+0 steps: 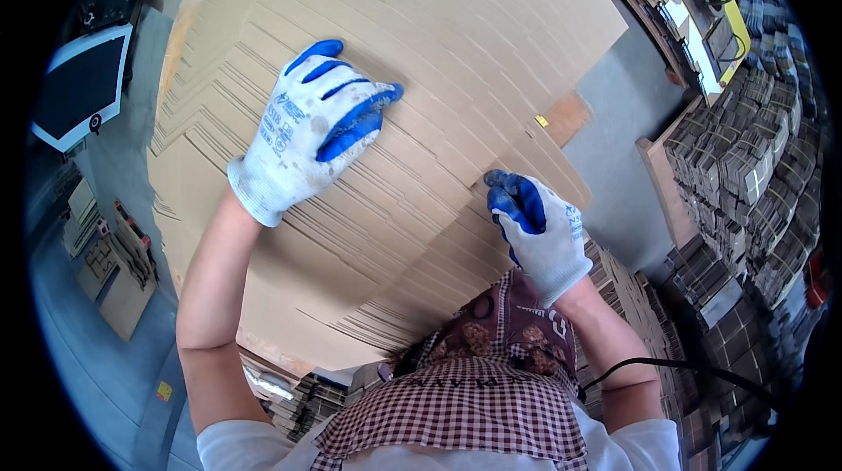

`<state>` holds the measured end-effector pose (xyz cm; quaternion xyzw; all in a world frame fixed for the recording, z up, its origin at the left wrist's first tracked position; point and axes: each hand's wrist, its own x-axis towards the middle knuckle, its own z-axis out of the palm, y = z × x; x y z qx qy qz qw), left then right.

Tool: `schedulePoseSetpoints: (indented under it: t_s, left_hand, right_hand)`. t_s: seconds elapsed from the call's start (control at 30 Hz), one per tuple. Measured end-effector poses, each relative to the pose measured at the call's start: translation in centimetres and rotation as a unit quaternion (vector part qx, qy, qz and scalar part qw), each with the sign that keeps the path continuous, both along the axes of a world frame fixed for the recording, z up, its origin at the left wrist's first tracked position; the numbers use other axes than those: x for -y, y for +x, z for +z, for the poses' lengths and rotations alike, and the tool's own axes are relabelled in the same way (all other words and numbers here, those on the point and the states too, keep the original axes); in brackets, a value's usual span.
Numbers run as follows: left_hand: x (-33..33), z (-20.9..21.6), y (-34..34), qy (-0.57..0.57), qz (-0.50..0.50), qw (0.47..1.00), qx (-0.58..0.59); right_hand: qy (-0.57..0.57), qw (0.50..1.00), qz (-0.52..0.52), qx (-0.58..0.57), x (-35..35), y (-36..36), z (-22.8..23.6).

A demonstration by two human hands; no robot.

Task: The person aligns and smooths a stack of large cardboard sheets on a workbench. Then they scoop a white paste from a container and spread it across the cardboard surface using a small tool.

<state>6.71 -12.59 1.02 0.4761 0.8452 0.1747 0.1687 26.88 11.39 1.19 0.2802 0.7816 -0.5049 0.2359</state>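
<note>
A large stack of brown cardboard sheets [456, 41], cut with many parallel lines and stepped slits, spreads out in front of me. My left hand [303, 133], in a white glove with blue coated fingers, rests over its left part with fingers apart and holds nothing. At the right side of the sheets is my right hand [545, 230], gloved the same way, with fingers curled and thumb drawn in near a cut line. What it grips, if anything, is hidden by the fingers. A checked apron [456, 410] touches the near edge.
Strapped bundles of cardboard pieces [745, 155] are piled at the right. A dark screen with a white frame [83, 85] stands at the far left. A black cable [702, 370] runs by my right arm. Loose card scraps [123, 269] lie on the left.
</note>
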Motion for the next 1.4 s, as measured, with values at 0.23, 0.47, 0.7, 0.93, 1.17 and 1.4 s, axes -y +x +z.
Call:
schedulePoseSetpoints:
  t_s: [0.23, 0.47, 0.7, 0.93, 1.17, 1.4]
  left_hand:
    - [-1.7, 0.6, 2.6, 0.018, -0.029, 0.999, 0.018]
    - [-2.5, 0.4, 4.0, 0.033, -0.037, 0.998, 0.045]
    - [-2.5, 0.3, 3.8, 0.027, -0.017, 0.997, 0.072]
    - [-2.0, -0.2, 3.9, 0.027, -0.024, 0.995, 0.097]
    - [-2.7, 0.1, 4.5, 0.029, -0.066, 0.995, 0.071]
    - [-3.2, 1.2, 5.7, -0.039, -0.04, 0.998, -0.002]
  right_hand:
    - [-0.095, 0.986, -0.079, 0.111, 0.3, -0.8, -0.7]
    - [-0.127, 0.985, -0.044, 0.109, -0.2, -1.7, -2.2]
    - [-0.092, 0.989, 0.064, 0.095, -1.1, -2.0, -3.8]
    - [0.047, 0.969, 0.218, 0.106, -1.2, -4.4, -1.7]
    - [0.076, 0.951, 0.273, 0.122, -1.1, -5.4, -1.6]
    - [0.07, 0.943, 0.298, 0.13, -1.3, -6.2, -0.9]
